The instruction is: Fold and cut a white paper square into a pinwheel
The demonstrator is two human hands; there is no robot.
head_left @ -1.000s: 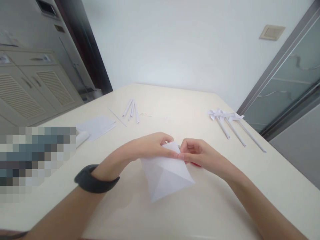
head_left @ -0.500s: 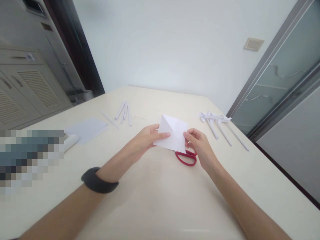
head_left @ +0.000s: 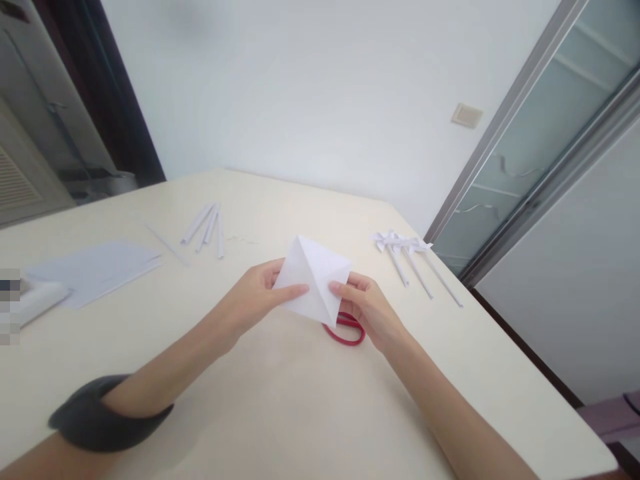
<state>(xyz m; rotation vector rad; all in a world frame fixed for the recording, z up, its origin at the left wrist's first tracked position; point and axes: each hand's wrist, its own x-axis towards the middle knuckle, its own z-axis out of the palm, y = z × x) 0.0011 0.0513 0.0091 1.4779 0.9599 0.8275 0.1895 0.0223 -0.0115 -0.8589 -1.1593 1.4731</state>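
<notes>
A square sheet of white paper point(head_left: 316, 277) with a diagonal crease is held up above the table between both hands. My left hand point(head_left: 263, 290) pinches its left side, thumb on the front and fingers behind. On the right side, my right hand point(head_left: 367, 303) grips the sheet the same way, its thumb near the crease. Just under the paper's lower right corner lies a pair of scissors with red handles point(head_left: 350, 333); the blades are hidden behind the sheet.
White paper pinwheels on sticks point(head_left: 405, 250) lie at the right. Several rolled paper sticks point(head_left: 205, 227) and a thinner stick point(head_left: 167, 243) lie at the back left. A stack of white sheets point(head_left: 100, 270) and a white roll point(head_left: 43, 303) are at the left of the cream table point(head_left: 280, 413).
The view has shifted to the right. The paper has turned and its crease now runs from top to bottom corner. My right thumb has slid further onto the sheet.
</notes>
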